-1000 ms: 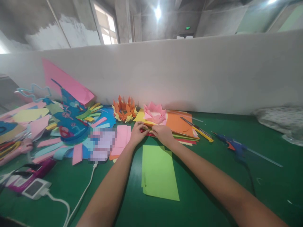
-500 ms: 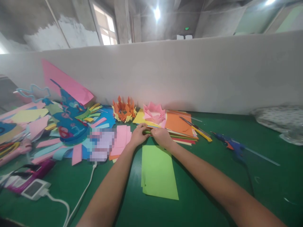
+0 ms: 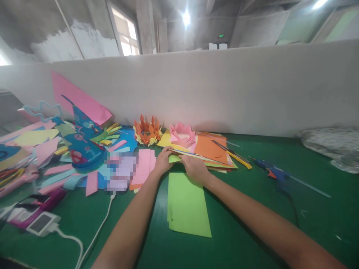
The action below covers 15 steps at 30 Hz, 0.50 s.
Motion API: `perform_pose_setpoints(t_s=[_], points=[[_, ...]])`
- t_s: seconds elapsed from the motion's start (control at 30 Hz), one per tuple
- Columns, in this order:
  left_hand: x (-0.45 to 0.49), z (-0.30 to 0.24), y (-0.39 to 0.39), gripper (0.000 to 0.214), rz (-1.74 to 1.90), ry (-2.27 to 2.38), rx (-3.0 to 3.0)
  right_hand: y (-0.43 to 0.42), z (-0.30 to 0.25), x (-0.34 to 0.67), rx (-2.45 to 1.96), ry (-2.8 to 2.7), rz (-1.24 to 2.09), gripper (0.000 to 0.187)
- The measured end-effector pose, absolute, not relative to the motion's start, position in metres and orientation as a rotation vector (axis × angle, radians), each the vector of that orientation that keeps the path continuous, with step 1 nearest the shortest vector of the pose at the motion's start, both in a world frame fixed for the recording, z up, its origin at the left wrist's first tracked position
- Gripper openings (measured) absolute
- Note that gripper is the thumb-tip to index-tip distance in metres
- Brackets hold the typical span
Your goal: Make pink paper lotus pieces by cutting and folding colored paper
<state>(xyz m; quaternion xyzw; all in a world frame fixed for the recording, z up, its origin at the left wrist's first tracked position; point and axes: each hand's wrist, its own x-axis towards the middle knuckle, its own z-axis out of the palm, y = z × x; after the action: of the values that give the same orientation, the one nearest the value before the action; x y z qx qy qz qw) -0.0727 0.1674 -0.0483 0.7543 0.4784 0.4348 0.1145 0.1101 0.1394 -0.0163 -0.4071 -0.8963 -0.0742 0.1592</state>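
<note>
On the green table point(image 3: 246, 220), near its back edge, your left hand point(image 3: 163, 161) and right hand point(image 3: 194, 168) grip stacked paper point(image 3: 209, 147).

One head-worn camera looks forward and down across a green table point(image 3: 168, 250). A pink paper crown point(image 3: 183, 136) sits near mid-view; nearer the lens than the crown are the wearer's left hand point(image 3: 163, 161) and right hand point(image 3: 195, 168), and behind it a pale partition point(image 3: 224, 89) crosses the view.

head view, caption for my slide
Left hand and right hand on green paper at a colourful stack's edge.
</note>
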Motion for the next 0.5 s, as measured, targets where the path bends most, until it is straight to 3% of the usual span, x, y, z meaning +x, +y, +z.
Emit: perform_pose_setpoints(t_s=[0.5], points=[[-0.073,-0.05,0.166,0.025,1.302,1.39,2.221,0.07,0.001,0.144,-0.966,-2.444,-0.1,0.026]])
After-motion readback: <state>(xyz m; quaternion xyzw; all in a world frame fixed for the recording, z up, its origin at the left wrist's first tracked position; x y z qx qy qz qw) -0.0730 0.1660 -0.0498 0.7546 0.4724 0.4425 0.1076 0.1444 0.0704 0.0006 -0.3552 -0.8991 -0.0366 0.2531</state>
